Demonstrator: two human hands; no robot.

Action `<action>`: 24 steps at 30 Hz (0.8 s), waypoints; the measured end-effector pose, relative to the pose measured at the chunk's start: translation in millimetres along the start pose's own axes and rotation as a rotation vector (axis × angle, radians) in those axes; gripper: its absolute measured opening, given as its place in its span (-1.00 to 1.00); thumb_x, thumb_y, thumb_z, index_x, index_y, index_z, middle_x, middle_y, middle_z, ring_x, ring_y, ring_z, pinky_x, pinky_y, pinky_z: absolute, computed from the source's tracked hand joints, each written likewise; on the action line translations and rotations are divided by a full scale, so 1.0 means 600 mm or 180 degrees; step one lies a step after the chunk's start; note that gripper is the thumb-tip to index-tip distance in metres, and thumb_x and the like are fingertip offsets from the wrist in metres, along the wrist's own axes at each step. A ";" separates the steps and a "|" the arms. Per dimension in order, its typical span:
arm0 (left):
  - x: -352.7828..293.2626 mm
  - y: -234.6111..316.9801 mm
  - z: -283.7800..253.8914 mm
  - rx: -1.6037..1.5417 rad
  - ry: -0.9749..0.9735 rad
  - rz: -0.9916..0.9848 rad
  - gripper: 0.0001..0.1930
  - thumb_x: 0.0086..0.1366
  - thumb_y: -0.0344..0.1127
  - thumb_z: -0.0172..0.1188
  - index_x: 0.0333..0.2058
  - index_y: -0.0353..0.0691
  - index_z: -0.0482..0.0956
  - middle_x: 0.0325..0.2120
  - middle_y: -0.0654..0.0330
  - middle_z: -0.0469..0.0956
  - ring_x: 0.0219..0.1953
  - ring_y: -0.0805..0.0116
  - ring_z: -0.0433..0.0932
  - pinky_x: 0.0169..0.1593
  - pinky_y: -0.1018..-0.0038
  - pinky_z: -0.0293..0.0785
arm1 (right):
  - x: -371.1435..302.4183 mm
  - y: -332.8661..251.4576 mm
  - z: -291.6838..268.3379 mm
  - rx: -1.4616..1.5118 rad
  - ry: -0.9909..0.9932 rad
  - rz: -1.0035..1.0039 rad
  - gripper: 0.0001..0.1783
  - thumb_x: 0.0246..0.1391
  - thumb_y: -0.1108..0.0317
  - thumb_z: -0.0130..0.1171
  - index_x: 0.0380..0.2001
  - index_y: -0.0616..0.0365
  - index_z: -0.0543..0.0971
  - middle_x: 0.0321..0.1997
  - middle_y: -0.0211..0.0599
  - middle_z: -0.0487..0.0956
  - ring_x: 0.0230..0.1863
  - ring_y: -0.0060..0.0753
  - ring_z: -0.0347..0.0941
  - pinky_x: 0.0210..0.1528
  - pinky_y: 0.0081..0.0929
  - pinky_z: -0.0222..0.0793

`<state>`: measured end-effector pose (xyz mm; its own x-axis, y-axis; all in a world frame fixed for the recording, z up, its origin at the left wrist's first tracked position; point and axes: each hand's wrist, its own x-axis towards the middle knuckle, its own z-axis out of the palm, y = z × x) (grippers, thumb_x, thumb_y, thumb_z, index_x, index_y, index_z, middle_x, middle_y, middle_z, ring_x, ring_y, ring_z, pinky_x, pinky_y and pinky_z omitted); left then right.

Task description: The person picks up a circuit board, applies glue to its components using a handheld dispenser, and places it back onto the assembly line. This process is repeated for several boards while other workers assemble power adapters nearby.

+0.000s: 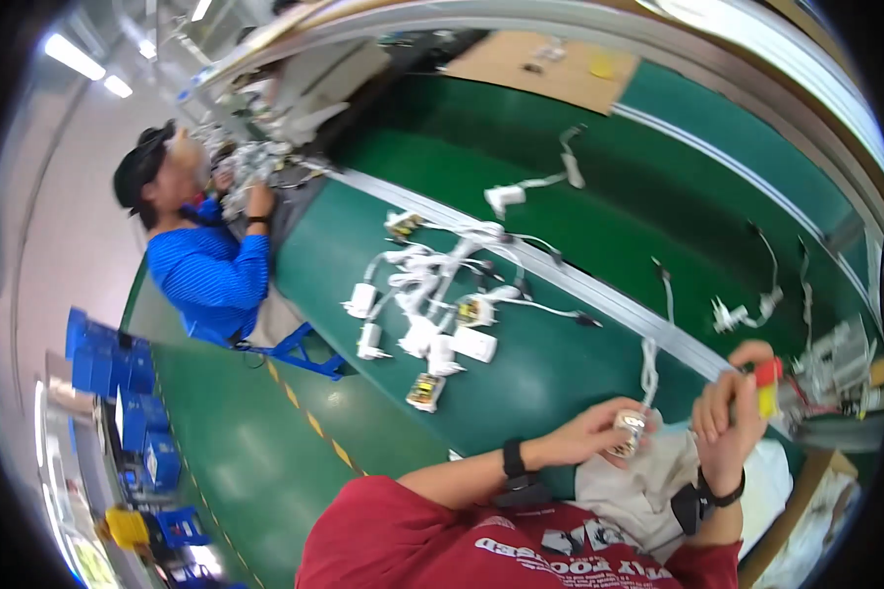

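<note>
Lower right of the frame, the left hand (601,428) pinches a power adapter (627,434); the right hand (722,412) closes round a red-and-yellow tool (767,386). A snagged white cable (649,373) could tug that adapter loose!

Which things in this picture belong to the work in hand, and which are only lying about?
Likely part of the work:
pale adapter, in the left hand
red-and-yellow item, at the right hand
white cord, nearby
white adapters, heaped on the table

Apparently just lying about:
blue bins, far left
brown board, far side
</note>
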<state>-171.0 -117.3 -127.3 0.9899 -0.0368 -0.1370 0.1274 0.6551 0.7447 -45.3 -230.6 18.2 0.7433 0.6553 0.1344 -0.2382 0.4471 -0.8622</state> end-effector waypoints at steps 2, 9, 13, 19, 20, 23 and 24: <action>0.004 0.019 0.009 -0.0192 -0.0116 -0.0185 -0.58 0.37 -0.34 -0.06 0.18 -0.16 0.16 0.11 0.13 0.34 0.09 0.32 0.42 -0.16 0.44 0.61 | 0.005 -0.001 0.001 -0.0001 -0.0112 -0.0016 -0.72 0.28 0.14 -0.09 -0.18 0.12 0.21 -0.78 -0.59 0.06 -0.83 -0.75 -0.07 -0.80 -0.72 -0.14; 0.003 0.038 0.003 -0.0560 -0.0208 -0.0347 -0.59 0.38 -0.29 -0.08 0.18 -0.14 0.17 0.10 0.14 0.37 0.10 0.37 0.42 -0.16 0.49 0.59 | 0.022 0.004 -0.001 -0.0023 -0.0222 -0.0042 -0.75 0.29 0.17 -0.11 -0.22 0.13 0.21 -0.80 -0.57 0.06 -0.85 -0.75 -0.09 -0.81 -0.72 -0.15; 0.004 0.045 -0.001 -0.0763 -0.0282 -0.0303 -0.58 0.38 -0.28 -0.09 0.18 -0.13 0.17 0.10 0.15 0.37 0.08 0.39 0.43 -0.16 0.51 0.58 | 0.029 0.004 -0.001 -0.0032 -0.0179 -0.0068 -0.76 0.29 0.18 -0.12 -0.24 0.12 0.21 -0.80 -0.57 0.06 -0.87 -0.75 -0.09 -0.82 -0.72 -0.16; 0.000 0.059 -0.007 -0.0711 -0.0117 -0.0209 -0.58 0.39 -0.24 -0.09 0.18 -0.12 0.18 0.10 0.15 0.38 0.07 0.40 0.43 -0.15 0.53 0.57 | 0.031 0.006 0.000 -0.0104 -0.0168 -0.0128 -0.75 0.28 0.16 -0.11 -0.26 0.11 0.20 -0.81 -0.57 0.06 -0.88 -0.76 -0.09 -0.84 -0.73 -0.18; 0.000 0.058 -0.006 -0.0717 -0.0112 -0.0201 -0.58 0.39 -0.24 -0.09 0.18 -0.12 0.18 0.10 0.15 0.38 0.07 0.40 0.43 -0.15 0.53 0.57 | 0.031 0.007 0.000 -0.0107 -0.0176 -0.0121 -0.75 0.28 0.16 -0.11 -0.26 0.11 0.20 -0.81 -0.57 0.06 -0.88 -0.76 -0.09 -0.84 -0.73 -0.18; 0.001 0.051 -0.004 -0.0403 0.0024 -0.0255 -0.58 0.39 -0.23 -0.09 0.19 -0.11 0.18 0.10 0.16 0.38 0.07 0.41 0.43 -0.13 0.51 0.56 | 0.033 0.008 0.001 -0.0113 -0.0121 -0.0115 -0.73 0.28 0.14 -0.11 -0.26 0.11 0.20 -0.81 -0.58 0.06 -0.88 -0.76 -0.09 -0.84 -0.73 -0.19; 0.002 0.048 -0.004 -0.0389 0.0024 -0.0249 -0.58 0.39 -0.23 -0.09 0.19 -0.11 0.18 0.10 0.16 0.38 0.07 0.41 0.43 -0.13 0.51 0.56 | 0.033 0.009 0.001 -0.0105 -0.0128 -0.0126 -0.73 0.28 0.14 -0.11 -0.26 0.11 0.20 -0.81 -0.58 0.06 -0.88 -0.76 -0.09 -0.84 -0.73 -0.19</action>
<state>-166.0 -96.6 -107.3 0.9767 -0.0860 -0.1968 0.1952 0.7375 0.6465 -32.2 -214.7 16.7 0.7258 0.6619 0.1876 -0.1880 0.4531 -0.8714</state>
